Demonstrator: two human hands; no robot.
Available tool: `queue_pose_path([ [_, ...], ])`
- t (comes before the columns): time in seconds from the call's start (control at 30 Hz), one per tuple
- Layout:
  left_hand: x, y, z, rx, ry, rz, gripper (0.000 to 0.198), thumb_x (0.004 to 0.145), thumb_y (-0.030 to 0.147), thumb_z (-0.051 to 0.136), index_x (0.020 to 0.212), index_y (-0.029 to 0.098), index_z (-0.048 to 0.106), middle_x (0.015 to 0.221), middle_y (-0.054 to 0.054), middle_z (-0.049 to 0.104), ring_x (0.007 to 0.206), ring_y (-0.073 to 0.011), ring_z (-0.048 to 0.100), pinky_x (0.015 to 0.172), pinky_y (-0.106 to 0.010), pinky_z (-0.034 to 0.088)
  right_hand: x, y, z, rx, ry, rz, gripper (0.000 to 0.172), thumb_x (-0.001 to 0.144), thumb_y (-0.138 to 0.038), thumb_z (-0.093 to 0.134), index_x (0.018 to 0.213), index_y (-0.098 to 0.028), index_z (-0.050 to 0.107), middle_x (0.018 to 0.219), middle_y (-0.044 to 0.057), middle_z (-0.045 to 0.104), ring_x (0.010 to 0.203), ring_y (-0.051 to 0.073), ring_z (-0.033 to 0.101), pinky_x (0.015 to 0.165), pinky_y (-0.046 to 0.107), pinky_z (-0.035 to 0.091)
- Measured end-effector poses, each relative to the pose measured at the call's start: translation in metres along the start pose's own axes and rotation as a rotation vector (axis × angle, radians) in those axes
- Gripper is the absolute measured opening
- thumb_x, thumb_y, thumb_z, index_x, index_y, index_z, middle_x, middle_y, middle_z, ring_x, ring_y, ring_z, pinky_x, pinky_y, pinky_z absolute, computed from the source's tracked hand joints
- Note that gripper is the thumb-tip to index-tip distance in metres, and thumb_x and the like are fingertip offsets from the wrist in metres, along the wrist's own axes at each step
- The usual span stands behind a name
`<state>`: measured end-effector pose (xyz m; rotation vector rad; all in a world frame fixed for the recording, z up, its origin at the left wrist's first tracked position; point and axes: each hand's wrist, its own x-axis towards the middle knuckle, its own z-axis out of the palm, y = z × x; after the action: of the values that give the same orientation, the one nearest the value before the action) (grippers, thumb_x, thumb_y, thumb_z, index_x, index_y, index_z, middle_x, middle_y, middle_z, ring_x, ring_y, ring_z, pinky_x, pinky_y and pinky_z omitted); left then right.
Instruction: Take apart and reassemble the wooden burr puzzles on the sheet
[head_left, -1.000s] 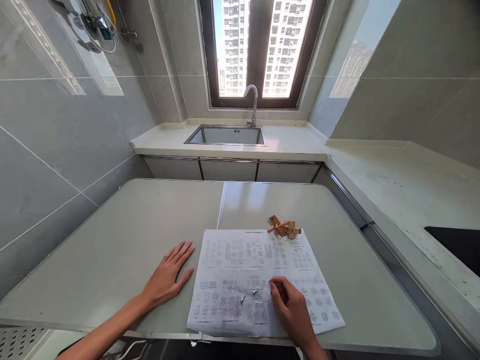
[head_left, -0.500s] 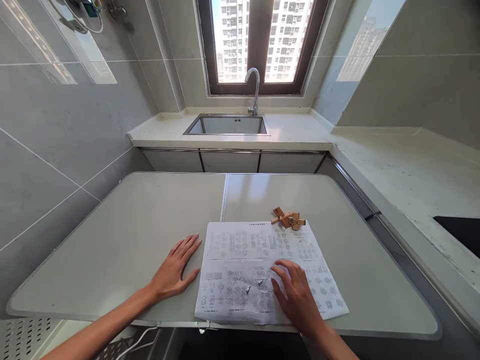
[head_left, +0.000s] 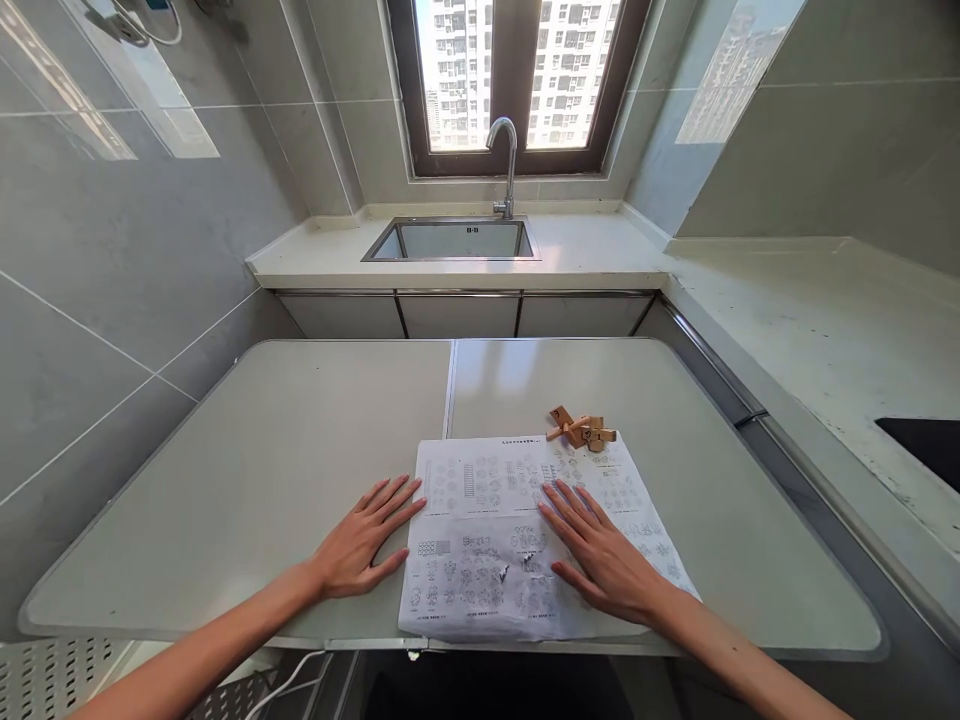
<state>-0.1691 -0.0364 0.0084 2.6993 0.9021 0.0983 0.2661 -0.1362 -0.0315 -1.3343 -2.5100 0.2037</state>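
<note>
A printed instruction sheet (head_left: 480, 500) covered in small diagrams lies near the front edge of the pale table (head_left: 262, 470). My right hand (head_left: 600, 555) rests flat on the sheet with its fingers spread, holding nothing. My left hand (head_left: 360, 540) lies flat on the table just left of the sheet, fingertips reaching its edge. Small wooden puzzle pieces (head_left: 581, 428) sit in a cluster at the sheet's far right corner, beyond my right hand's fingertips.
A steel sink (head_left: 454, 240) with a curved tap (head_left: 506, 165) sits in the counter under the window. A second counter (head_left: 817, 330) runs along the right, with a black hob (head_left: 926, 440) set in it. Grey tiled wall stands to the left.
My right hand has gone from a pinch on the sheet to lying flat and spread farther up it. My left hand has slid right toward the sheet's edge. The view has tilted down.
</note>
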Motion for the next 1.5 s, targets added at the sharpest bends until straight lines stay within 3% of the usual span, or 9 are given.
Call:
queue_pose_path([
  [0.2,0.0022,0.0005,-0.0029,-0.009,-0.038,0.004,0.079,0.101,0.05,0.055,0.169,0.036,0.017,0.176,0.0,0.018,0.163,-0.0332,0.019,0.133,-0.056,0.015,-0.0032,0.0074,0.0042,0.02,-0.045,-0.041,0.076,0.108,-0.044,0.049,0.171,-0.025,0.012,0.177,0.008,0.013,0.164,0.032,0.016,0.132,0.059,0.021],
  [0.5,0.0052,-0.0011,0.0023,0.047,-0.003,0.026,0.085,0.099,0.056,0.057,0.17,0.033,0.016,0.176,-0.002,0.017,0.163,-0.034,0.02,0.133,-0.054,0.017,-0.0016,0.006,0.0001,0.025,-0.057,-0.029,0.074,0.108,-0.044,0.049,0.171,-0.024,0.014,0.177,0.008,0.01,0.163,0.032,0.016,0.133,0.057,0.021],
  [0.83,0.0041,-0.004,0.004,0.111,-0.003,0.044,0.093,0.097,0.062,0.059,0.17,0.035,0.009,0.176,-0.002,0.018,0.162,-0.0361,0.022,0.132,-0.055,0.021,-0.0015,0.0076,0.0017,0.045,-0.082,-0.026,0.08,0.107,-0.048,0.048,0.171,-0.028,0.004,0.177,0.006,0.004,0.164,0.032,0.013,0.133,0.057,0.019],
  [1.5,0.0063,-0.0016,0.0031,0.09,0.01,0.042,0.094,0.096,0.062,0.059,0.17,0.037,0.007,0.176,-0.002,0.019,0.161,-0.0363,0.024,0.131,-0.056,0.023,-0.0018,0.0069,0.0021,0.05,-0.062,-0.03,0.079,0.106,-0.045,0.049,0.171,-0.028,0.007,0.177,0.005,0.006,0.164,0.032,0.015,0.133,0.057,0.019],
])
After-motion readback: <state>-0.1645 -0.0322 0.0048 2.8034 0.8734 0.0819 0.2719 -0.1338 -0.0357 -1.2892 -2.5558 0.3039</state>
